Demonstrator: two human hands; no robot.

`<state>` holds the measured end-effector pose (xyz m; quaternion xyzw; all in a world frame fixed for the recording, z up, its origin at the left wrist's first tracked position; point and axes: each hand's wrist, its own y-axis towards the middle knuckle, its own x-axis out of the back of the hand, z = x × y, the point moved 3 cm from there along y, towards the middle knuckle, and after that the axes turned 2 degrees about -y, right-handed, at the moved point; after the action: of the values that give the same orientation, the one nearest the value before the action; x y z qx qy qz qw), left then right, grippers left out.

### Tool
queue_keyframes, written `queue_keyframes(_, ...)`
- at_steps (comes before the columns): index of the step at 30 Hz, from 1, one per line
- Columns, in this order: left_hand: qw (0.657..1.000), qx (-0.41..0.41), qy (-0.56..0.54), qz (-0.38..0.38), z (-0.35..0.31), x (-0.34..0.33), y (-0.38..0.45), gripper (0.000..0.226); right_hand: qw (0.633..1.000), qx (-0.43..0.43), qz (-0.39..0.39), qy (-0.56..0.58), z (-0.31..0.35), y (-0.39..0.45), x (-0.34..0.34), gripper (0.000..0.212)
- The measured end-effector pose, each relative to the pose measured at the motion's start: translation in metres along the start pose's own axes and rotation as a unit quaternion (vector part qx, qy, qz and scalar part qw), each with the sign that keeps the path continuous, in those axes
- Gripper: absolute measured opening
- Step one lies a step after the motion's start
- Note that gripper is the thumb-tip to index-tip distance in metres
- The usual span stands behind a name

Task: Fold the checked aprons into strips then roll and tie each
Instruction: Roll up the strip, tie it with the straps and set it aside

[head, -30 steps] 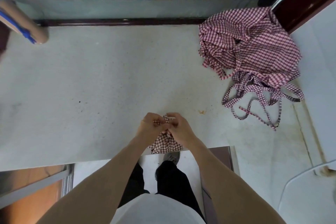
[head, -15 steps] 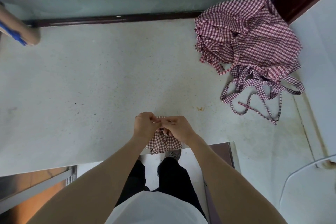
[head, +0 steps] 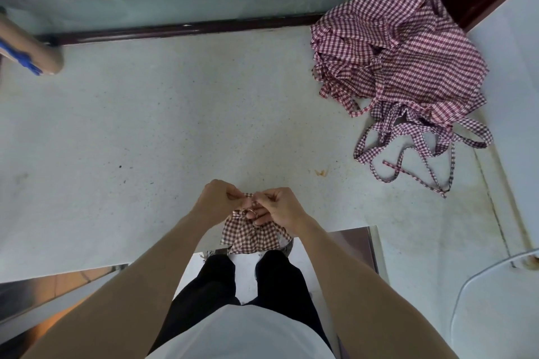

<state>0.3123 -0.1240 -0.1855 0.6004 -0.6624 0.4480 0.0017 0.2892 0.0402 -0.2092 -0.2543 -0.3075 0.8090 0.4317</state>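
Note:
A small rolled bundle of red-and-white checked apron (head: 253, 235) sits at the near edge of the pale stone counter (head: 175, 131), partly hanging over it. My left hand (head: 217, 198) and my right hand (head: 277, 208) meet right above the bundle. Each hand pinches a thin checked tie strap of that apron, fingers curled. The knot between my fingers is mostly hidden. A heap of loose checked aprons (head: 399, 55) lies at the far right corner, with long straps (head: 408, 151) trailing toward me.
A cardboard tube with blue marking (head: 27, 51) pokes in at the far left. A dark wooden sill (head: 186, 29) and glass panel border the counter's far side. A white wall rises on the right, and a white curved object (head: 478, 280) sits at the lower right.
My hands stayed at the bundle on the near edge and shifted their grip on the straps slightly. The view tilted a little, so the heap sits higher in the frame.

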Motion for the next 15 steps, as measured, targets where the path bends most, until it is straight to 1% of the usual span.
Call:
queue_keyframes(3,0.997,-0.03,0.022,0.064,0.003,0.002,-0.003,0.013,1.0,-0.011,-0.007,-0.025,0.001,0.004,0.001,0.027)
queue_keyframes(5,0.994,-0.038,0.061,0.087,0.002,0.003,-0.004,0.012,0.997,-0.006,-0.033,-0.066,0.003,0.006,-0.002,0.023)
queue_keyframes(8,0.991,-0.023,0.091,0.093,-0.006,0.003,-0.004,0.016,0.985,0.032,-0.095,-0.137,0.011,0.005,-0.006,0.024)
queue_keyframes(10,0.99,-0.014,0.103,0.095,-0.009,0.001,-0.004,0.017,0.979,0.049,-0.119,-0.157,0.014,0.004,-0.009,0.026)
queue_keyframes(15,0.992,-0.02,0.111,0.05,-0.011,-0.006,-0.006,0.021,0.976,0.054,-0.122,-0.174,0.014,0.005,-0.012,0.026)
